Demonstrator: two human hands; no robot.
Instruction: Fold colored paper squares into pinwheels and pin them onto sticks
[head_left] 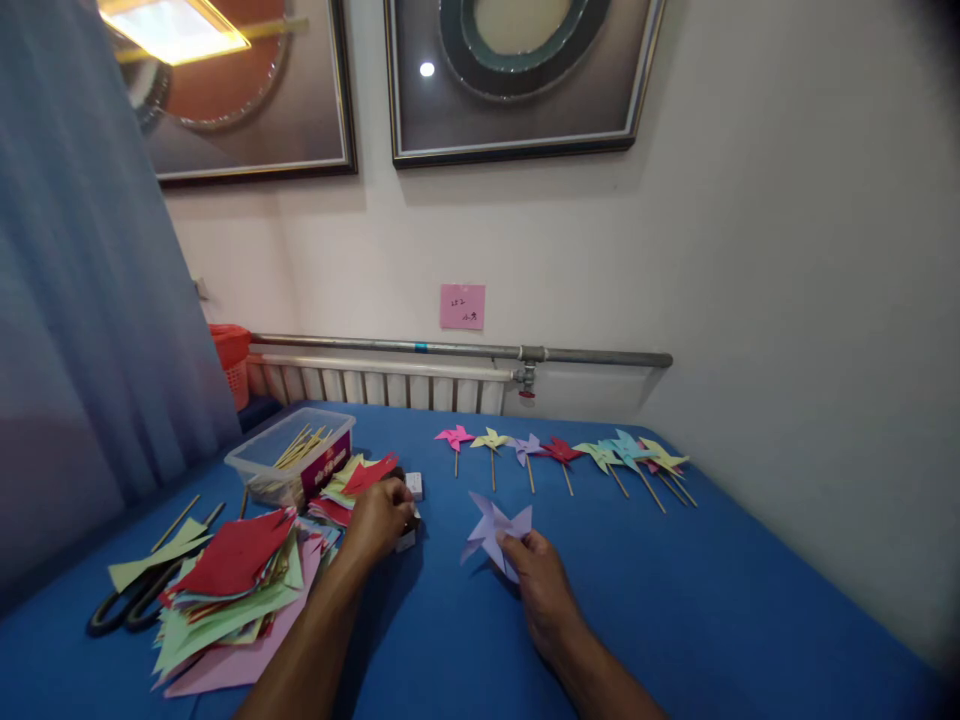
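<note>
In my right hand (540,580) is a lilac paper pinwheel (491,530) without a stick, its folded centre pinched under the thumb. My left hand (384,512) is over a small dark container (410,524), its fingers curled together; whatever they hold is hidden. Small white boxes (414,486) sit beside that container. Just behind and left of my left hand lie cut paper pieces in red, yellow and pink (352,482). A bigger stack of coloured paper squares (232,575) is left of my left forearm.
Finished pinwheels on sticks (561,452) lie in a row toward the back right. At the left stand a clear plastic box (289,455) of wooden sticks and black-handled scissors (139,600) under pale paper. A pipe (465,349) and radiator line the wall behind the blue table (675,600).
</note>
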